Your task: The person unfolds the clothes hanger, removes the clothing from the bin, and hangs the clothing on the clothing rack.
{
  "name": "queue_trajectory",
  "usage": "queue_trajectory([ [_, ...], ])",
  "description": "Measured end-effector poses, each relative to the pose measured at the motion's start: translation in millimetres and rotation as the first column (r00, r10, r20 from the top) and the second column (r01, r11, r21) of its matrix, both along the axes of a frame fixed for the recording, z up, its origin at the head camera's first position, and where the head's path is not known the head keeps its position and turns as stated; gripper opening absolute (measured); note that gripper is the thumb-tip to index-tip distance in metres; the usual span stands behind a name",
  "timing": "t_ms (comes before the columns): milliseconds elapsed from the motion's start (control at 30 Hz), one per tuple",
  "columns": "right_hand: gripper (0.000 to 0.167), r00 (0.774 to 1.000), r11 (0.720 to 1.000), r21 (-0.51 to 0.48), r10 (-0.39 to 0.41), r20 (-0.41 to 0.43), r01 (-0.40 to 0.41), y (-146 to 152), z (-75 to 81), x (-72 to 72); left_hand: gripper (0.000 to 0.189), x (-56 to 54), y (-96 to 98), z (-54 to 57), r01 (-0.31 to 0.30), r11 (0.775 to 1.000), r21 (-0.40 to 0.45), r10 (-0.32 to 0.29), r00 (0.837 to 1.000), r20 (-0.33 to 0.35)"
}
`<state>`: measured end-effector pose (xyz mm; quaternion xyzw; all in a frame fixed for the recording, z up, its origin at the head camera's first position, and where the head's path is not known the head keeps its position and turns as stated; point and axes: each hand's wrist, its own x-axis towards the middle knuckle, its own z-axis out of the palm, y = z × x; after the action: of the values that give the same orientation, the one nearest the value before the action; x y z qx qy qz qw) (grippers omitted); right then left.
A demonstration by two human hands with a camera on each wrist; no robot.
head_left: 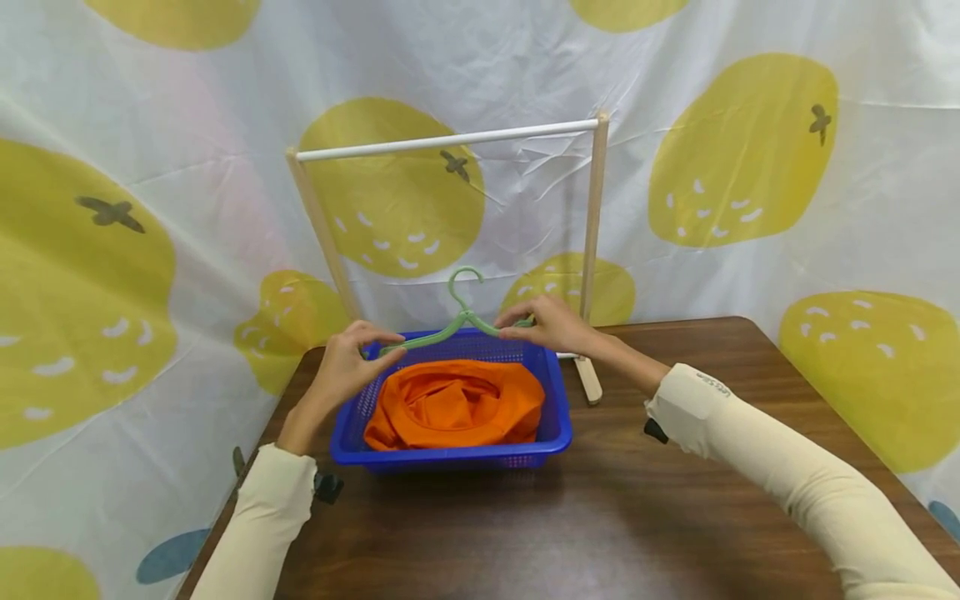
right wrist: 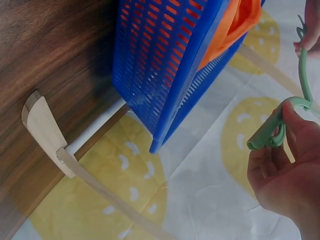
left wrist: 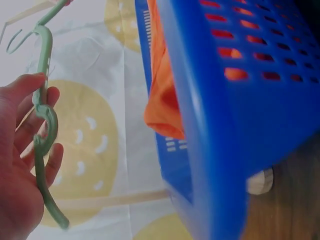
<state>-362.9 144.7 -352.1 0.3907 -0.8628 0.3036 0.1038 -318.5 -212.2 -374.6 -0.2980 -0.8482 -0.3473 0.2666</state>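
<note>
A green clothes hanger (head_left: 438,336) is held up over the back of a blue plastic basket (head_left: 558,400), its hook pointing upward. My left hand (head_left: 348,364) pinches one arm of it between thumb and fingers; the left wrist view shows the hanger (left wrist: 44,70) lying across those fingers. On the other side, my right hand (head_left: 551,323) pinches the opposite arm, and its end sticks out past the thumb in the right wrist view. Folded orange cloth (head_left: 457,408) lies inside the basket, below both hands.
Behind the basket stands a rack with a white top bar (head_left: 450,143) and wooden posts (head_left: 595,217); its wooden foot (head_left: 589,381) rests right of the basket. The brown table (head_left: 600,500) carries both. A white curtain (head_left: 540,58) with yellow fruit prints hangs around it.
</note>
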Motion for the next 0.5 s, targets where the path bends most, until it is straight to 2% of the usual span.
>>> queue_trajectory([
  [133, 0.017, 0.999, 1.000, 0.002, 0.020, -0.032, -0.019, -3.6, -1.5, -0.3, 0.019, -4.5, 11.6, 1.2, 0.042, 0.999, 0.012, -0.042, 0.999, 0.007],
  [300, 0.018, 0.999, 0.999, 0.002, 0.042, -0.017, -0.042, -11.6, -0.5, 1.0, 0.021, -8.9, 27.4, 3.9, 0.092, 0.996, 0.019, -0.092, 0.996, -0.005],
  [500, 0.017, 0.998, 0.999, 0.001, 0.045, -0.041, -0.045, -19.8, -0.6, 0.8, 0.025, -12.5, 44.3, 10.2, 0.110, 0.994, 0.018, -0.110, 0.994, 0.005],
])
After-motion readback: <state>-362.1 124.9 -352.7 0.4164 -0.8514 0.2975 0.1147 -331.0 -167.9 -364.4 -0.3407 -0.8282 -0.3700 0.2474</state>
